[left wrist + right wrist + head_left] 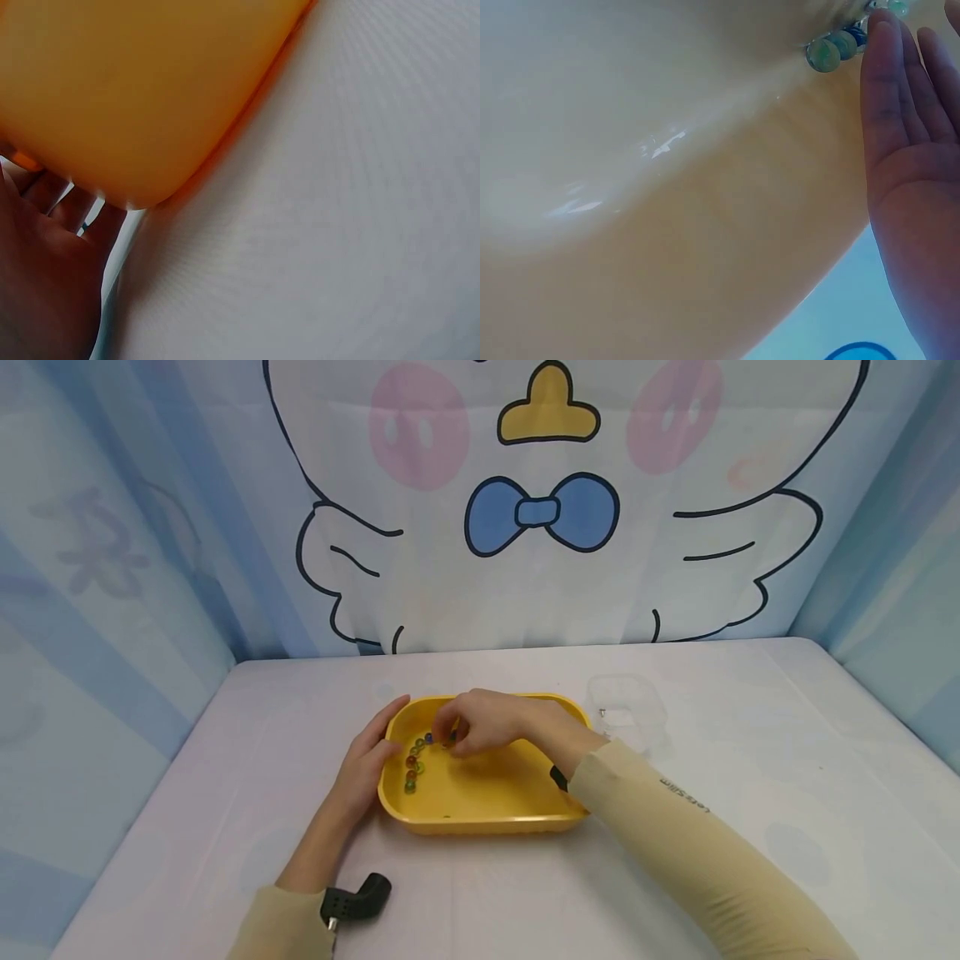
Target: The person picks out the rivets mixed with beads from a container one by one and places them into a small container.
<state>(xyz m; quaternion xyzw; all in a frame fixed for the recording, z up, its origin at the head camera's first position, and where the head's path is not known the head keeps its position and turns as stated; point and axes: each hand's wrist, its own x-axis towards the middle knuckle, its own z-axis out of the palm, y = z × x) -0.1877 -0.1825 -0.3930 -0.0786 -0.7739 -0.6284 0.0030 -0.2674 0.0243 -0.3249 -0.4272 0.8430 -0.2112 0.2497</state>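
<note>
A yellow tray (487,806) lies on the table, its left part holding a curved row of small glass marbles (412,762). My left hand (366,762) grips the tray's left rim, thumb over the edge and fingers along the outside; the left wrist view shows the tray's outer wall (150,97) beside that hand (52,262). Over the tray, my right hand (487,722) has its index finger and thumb curled down around a marble at the row's upper end, partly hidden. Greenish marbles (823,55) appear beside the right hand's fingertips (885,45) in the right wrist view.
To the tray's right is a clear plastic container (626,706) on the pale tablecloth (750,760). A printed curtain (540,585) hangs behind the table, with more cloth on both sides. A black wrist device (358,900) sits at the left sleeve.
</note>
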